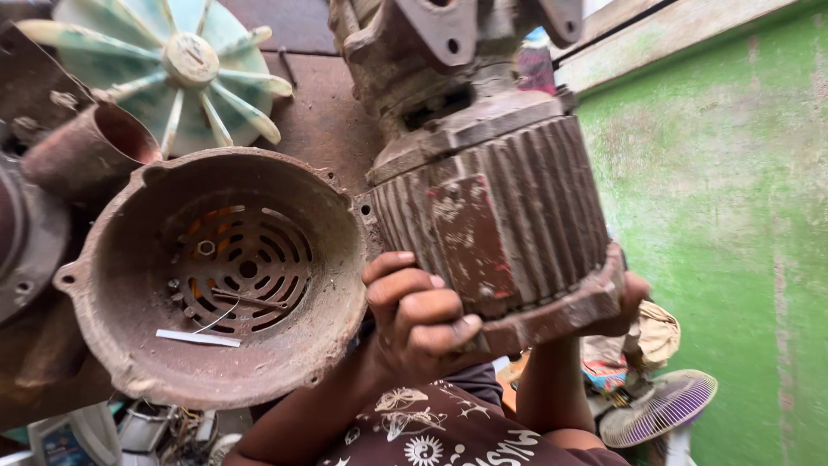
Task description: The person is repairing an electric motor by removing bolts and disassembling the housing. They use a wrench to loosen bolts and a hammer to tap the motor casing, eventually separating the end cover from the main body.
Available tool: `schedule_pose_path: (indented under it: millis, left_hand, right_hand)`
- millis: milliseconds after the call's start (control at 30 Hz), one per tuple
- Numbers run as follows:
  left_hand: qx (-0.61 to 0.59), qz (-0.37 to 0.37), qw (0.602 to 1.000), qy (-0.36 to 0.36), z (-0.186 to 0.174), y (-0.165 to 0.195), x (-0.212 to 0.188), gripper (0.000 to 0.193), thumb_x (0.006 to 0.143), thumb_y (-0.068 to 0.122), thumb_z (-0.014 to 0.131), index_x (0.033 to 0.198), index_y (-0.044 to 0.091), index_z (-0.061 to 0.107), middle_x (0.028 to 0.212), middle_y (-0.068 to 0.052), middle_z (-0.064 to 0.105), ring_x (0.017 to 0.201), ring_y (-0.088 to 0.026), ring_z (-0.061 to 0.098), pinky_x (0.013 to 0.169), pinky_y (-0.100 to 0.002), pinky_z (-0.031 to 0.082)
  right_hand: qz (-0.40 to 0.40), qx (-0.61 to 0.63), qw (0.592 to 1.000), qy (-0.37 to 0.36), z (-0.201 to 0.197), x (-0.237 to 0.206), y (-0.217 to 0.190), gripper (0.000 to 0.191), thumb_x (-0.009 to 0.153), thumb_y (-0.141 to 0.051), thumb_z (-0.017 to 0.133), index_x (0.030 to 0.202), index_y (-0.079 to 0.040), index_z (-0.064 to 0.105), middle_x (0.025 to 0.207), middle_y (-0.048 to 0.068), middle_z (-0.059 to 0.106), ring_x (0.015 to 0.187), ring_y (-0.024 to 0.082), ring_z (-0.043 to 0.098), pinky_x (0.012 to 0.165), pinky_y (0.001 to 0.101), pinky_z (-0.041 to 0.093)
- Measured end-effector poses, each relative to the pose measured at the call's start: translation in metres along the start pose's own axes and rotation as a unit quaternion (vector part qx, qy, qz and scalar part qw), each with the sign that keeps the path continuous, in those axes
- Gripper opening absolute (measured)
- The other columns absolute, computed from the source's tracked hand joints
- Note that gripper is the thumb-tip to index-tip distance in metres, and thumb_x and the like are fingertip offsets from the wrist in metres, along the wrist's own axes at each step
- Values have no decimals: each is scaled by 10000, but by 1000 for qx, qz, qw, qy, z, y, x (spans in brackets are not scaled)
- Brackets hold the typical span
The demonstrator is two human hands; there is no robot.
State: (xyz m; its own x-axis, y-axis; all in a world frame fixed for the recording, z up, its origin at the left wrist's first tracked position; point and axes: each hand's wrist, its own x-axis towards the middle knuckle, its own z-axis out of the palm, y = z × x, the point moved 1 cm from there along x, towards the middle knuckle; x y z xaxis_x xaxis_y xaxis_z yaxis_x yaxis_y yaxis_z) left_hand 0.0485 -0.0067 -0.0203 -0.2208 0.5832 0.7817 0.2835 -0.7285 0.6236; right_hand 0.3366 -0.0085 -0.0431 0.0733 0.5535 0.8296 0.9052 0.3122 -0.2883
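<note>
A rusty ribbed electric motor body (pixel 509 207) fills the middle of the view, with a flanged end piece (pixel 431 43) above it. My left hand (pixel 414 324) is shut on the motor's lower rim, fingers curled over the edge beside a flat rusty plate on its side. On the motor's far right lower edge is my right hand (pixel 628 304); it is mostly hidden behind the casing and only fingers show. Both forearms rise from the bottom of the frame, over a dark printed shirt (pixel 440 431).
A rusty bowl-shaped fan cover (pixel 112 311) with a slotted grille lies to the left, touching the motor. Above it sit a pale green fan impeller (pixel 181 60) and a rusty tube (pixel 82 155). A green wall (pixel 733 224) stands right; a small purple-grilled fan (pixel 660 406) is below.
</note>
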Motion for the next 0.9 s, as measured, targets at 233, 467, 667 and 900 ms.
schedule_pose_path:
  millis: [233,467,667,900]
  left_hand:
    - [6,-4,1000,7,-1,-16,-1,709,714,587,945,1123,234,486,1061,13,471,1111,-243,460,1059,-535,419]
    - [0,-5,1000,11,-9,-34,0,795,632,492,1004,1146,211,467,1133,-42,474,1201,-326,424,1070,-524,424]
    - [34,-17,999,7,-14,-41,7,781,656,437,1018,1135,195,451,1133,-48,461,1197,-299,421,1032,-481,407]
    - [30,-11,999,12,-15,-53,9,721,720,393,981,1148,145,457,1162,-74,446,1166,-273,422,1042,-462,395]
  right_hand:
    - [19,62,998,-4,10,-8,-15,233,1188,-186,466,1318,6,486,1123,167,488,946,225,574,837,377,505]
    - [-46,30,998,-12,44,25,-55,159,1146,-105,487,1053,15,532,774,118,527,635,212,483,615,394,381]
    - [53,124,990,-45,63,35,-76,217,1179,-174,540,991,-66,532,700,115,475,560,226,467,571,359,370]
    - [-49,102,993,-26,67,40,-80,170,1126,-187,531,1131,-19,556,742,140,571,571,308,568,562,417,410]
